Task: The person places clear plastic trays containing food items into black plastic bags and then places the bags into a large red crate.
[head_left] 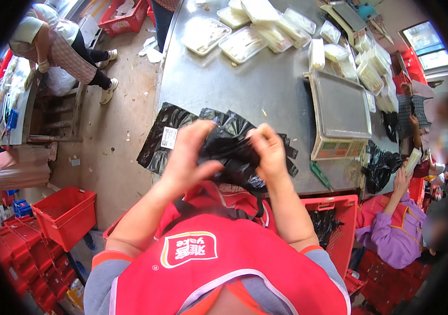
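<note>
Black plastic bags [228, 145] lie in a fanned stack at the table's near edge, and a white label with a printed code [169, 138] is on the left part of them. Over the bags is my left hand [190, 153], thumb spread away from the fingers, with nothing seen held in it. My right hand [266, 147], slightly blurred, has its fingers pinched on the crumpled black plastic at the right side of the stack. Beyond the bags, several clear-lidded plastic trays of pale food [243, 44] lie on the metal table [224, 84].
A weighing scale [340, 106] stands at the right, a green-handled tool [320, 175] before it. Red crates [66, 216] stand at the left; another [346, 220] holds black plastic beside me. A co-worker in purple sleeves [395, 232] holds a tray; another person [66, 47] bends at the left table.
</note>
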`<control>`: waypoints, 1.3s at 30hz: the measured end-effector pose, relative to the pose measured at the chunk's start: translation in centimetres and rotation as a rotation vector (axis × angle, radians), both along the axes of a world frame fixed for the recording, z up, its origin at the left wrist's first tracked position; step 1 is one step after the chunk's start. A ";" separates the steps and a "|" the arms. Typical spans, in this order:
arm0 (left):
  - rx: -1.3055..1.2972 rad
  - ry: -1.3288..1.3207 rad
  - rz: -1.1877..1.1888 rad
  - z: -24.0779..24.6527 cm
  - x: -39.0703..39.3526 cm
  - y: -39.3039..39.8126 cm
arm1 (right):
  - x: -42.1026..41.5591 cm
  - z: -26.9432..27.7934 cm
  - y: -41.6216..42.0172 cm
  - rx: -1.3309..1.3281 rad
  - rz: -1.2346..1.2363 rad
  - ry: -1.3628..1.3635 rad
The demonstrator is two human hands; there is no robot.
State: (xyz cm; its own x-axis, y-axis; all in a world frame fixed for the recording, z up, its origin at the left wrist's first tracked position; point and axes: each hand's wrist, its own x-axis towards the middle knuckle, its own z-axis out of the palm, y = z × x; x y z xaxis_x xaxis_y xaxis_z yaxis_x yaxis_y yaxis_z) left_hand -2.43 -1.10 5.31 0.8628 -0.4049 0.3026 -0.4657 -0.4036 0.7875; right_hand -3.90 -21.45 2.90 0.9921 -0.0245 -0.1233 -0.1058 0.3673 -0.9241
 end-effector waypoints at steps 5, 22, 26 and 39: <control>-0.102 0.196 -0.055 -2.8 1.7 1.2 | 1.7 2.7 -0.2 -0.467 0.323 -0.143; -0.701 1.167 0.191 -5.5 1.4 4.7 | 27.3 -11.2 -4.4 -0.387 -0.174 0.519; -0.685 1.186 0.189 -6.2 2.0 4.8 | 27.2 -13.3 -5.8 -0.349 -0.276 0.371; -0.616 1.059 0.392 -5.6 3.5 2.6 | 4.4 -3.8 -5.0 1.204 0.232 0.346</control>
